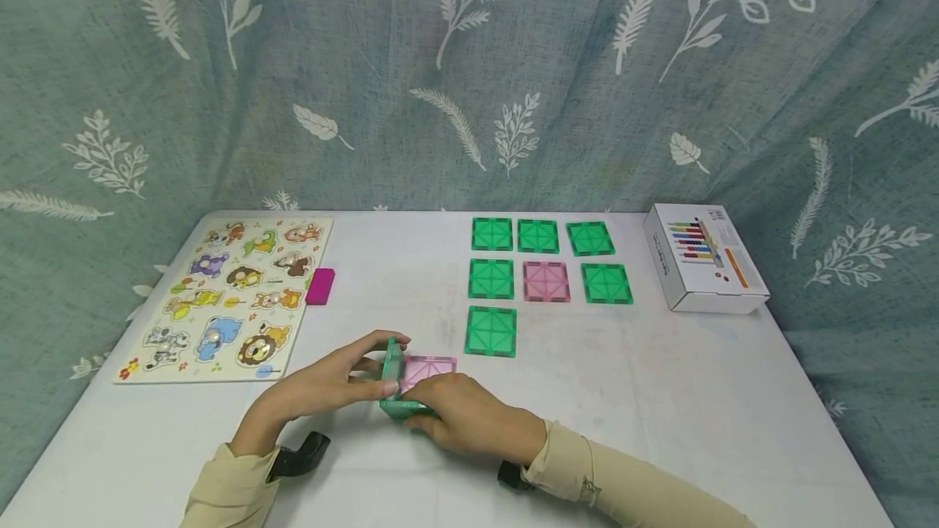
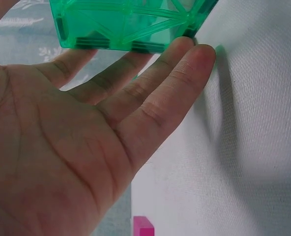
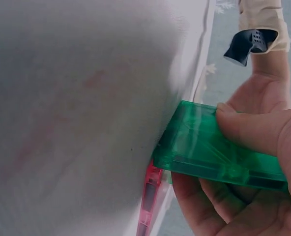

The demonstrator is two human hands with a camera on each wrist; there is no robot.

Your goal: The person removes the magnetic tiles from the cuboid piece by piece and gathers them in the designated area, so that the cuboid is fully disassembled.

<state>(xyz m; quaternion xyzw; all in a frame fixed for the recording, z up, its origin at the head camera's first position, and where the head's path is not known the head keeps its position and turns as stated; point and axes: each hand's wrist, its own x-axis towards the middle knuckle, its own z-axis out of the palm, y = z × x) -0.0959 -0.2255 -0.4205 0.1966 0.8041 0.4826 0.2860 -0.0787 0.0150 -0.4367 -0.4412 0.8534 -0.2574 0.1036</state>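
Observation:
A pink square magnetic tile (image 1: 429,366) lies on the table with two green tiles standing along its edges. My left hand (image 1: 333,377) holds the upright green magnetic tile (image 1: 392,367) on the left side, thumb near its front corner and fingertips at the far end. In the left wrist view, those fingers (image 2: 155,105) reach along its edge. My right hand (image 1: 469,418) pinches the front green magnetic tile (image 3: 209,142), thumb on one face and fingers on the other. Its fingers partly cover the pink tile in the head view.
Several green tiles (image 1: 491,331) and one pink tile (image 1: 546,281) lie flat in rows behind the hands. An animal puzzle board (image 1: 242,300) is at left, with a magenta block (image 1: 319,287) by its edge. A white box (image 1: 706,259) stands at the back right.

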